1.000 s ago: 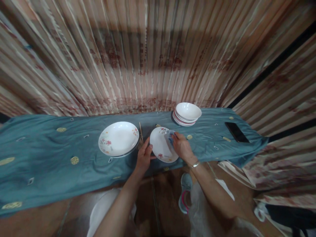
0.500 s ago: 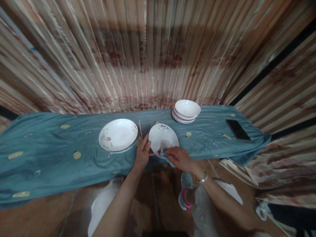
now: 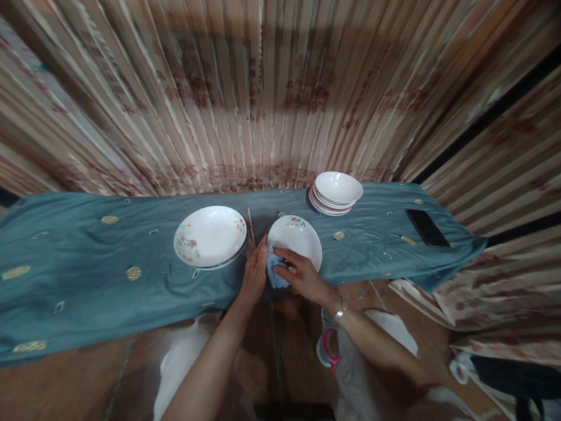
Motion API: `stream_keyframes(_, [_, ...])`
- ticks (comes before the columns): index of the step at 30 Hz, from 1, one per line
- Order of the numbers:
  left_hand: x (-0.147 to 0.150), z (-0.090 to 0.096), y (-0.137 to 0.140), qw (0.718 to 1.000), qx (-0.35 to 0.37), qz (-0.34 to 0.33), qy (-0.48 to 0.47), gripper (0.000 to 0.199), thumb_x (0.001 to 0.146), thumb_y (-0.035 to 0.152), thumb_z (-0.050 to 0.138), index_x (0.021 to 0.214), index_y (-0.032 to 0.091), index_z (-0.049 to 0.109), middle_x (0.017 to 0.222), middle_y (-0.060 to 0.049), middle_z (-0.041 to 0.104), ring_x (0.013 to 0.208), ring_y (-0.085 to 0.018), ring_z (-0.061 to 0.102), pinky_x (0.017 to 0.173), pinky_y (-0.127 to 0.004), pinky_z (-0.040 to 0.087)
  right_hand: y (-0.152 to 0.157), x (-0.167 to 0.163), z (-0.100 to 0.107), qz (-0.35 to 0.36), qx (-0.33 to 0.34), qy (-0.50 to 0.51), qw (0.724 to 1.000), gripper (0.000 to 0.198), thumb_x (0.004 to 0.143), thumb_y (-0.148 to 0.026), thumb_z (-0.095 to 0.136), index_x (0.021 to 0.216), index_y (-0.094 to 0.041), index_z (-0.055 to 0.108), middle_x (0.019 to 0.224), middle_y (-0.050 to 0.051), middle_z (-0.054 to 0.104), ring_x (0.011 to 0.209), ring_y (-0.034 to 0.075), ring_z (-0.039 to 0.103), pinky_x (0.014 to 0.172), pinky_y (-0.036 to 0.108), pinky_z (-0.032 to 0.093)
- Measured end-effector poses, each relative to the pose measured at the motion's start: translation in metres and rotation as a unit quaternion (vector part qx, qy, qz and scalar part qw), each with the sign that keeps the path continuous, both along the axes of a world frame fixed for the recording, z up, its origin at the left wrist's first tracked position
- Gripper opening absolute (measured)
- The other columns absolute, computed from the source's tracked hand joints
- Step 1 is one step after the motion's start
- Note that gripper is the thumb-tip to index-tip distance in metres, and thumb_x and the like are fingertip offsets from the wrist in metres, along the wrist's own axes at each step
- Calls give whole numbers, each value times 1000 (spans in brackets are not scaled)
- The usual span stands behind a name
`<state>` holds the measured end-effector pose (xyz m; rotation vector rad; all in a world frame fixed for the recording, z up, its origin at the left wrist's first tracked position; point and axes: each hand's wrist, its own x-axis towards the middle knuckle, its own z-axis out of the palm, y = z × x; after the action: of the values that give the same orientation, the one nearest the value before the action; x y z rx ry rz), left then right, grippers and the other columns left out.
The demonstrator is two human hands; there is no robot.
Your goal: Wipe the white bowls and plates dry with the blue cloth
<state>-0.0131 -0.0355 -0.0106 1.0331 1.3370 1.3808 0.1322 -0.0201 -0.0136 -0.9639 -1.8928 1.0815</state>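
Note:
A white plate with small red flowers near its rim (image 3: pixel 302 237) is at the table's front edge, slightly tilted. My left hand (image 3: pixel 255 272) grips its left rim, thumb on top and the other fingers mostly hidden. In my right hand (image 3: pixel 302 278) is a light blue cloth (image 3: pixel 276 270), pressed against the plate's near left rim beside my left thumb. Just left of the plate lie some thin wooden chopsticks (image 3: pixel 250 234), partly covered by my left hand. Farther left, a stack of larger flowered plates (image 3: pixel 210 237) rests on the tablecloth.
A stack of white bowls (image 3: pixel 338 188) stands at the back right. A black phone (image 3: pixel 427 228) lies near the right end of the table, on the blue-green patterned tablecloth (image 3: pixel 96 251). Pleated curtains (image 3: pixel 280 105) hang close behind the table.
My right hand has slid the cloth leftwards across the plate, from its near edge to the left rim beside my left hand. My left hand keeps its hold.

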Motion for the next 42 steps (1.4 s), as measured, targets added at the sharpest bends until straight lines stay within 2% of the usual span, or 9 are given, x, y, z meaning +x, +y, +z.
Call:
stream_keyframes(4, [1,2,0,1000,12,-15,7,57,88,52,52,129,15,62,138,-10,59,133,-26,50,115,-38,34,8,-10,1,-42,36,15,998,38,88,-33,64,125,-23,62,134,9,59,109,20,63,93,35,54])
stream_keyframes(8, [3,4,-3,998,-2,-49,-38,64,78,53,66,131,17,61,125,-11,68,117,-31,62,97,-42,52,18,-15,5,-88,100,10,991,44,91,-33,60,133,-22,55,149,15,42,125,25,55,100,41,51])
stream_keyframes(11, [5,4,-5,990,-35,-77,-110,78,66,46,79,134,18,57,114,-10,72,103,-31,68,81,-39,58,26,-14,8,-80,157,-25,984,41,96,-30,50,136,-22,52,152,13,39,138,26,42,111,44,42])
stream_keyframes(14, [5,3,-5,985,-54,-75,-144,90,57,34,86,138,18,53,102,-7,75,93,-26,70,82,-37,57,35,-13,10,-51,194,-69,977,42,99,-24,40,139,-22,50,152,11,41,141,23,39,117,45,34])
stream_keyframes(17, [4,2,-5,984,-70,-57,-155,98,53,27,86,142,15,48,90,-4,75,85,-22,70,85,-37,56,44,-13,8,-25,213,-105,971,44,98,-20,38,141,-21,48,148,11,47,137,21,43,116,44,36])
stream_keyframes(24, [1,3,-8,983,-79,-69,-148,100,56,21,81,147,15,40,97,-6,75,90,-23,70,87,-38,55,78,-12,2,-79,255,-190,945,44,93,-13,41,136,-15,52,136,15,58,127,25,53,110,46,42])
stream_keyframes(32, [-2,1,-10,985,-72,-82,-131,100,58,24,79,149,13,37,108,-9,73,103,-26,66,94,-40,52,94,26,-12,-172,243,-308,903,32,92,-15,47,120,-15,61,112,18,70,101,29,64,96,46,51])
stream_keyframes(37, [-4,3,-9,982,-89,-82,-142,106,56,27,81,150,14,33,115,-12,70,109,-30,63,88,-40,55,77,43,-25,-197,234,-346,887,38,92,-14,45,127,-8,56,122,22,64,108,31,62,97,49,50])
stream_keyframes(42, [-5,4,-10,977,-107,-96,-161,109,59,30,81,153,19,27,116,-11,68,106,-32,64,76,-38,59,60,45,-35,-175,262,-300,901,48,93,-19,44,140,-10,47,141,22,51,127,32,52,103,51,47])
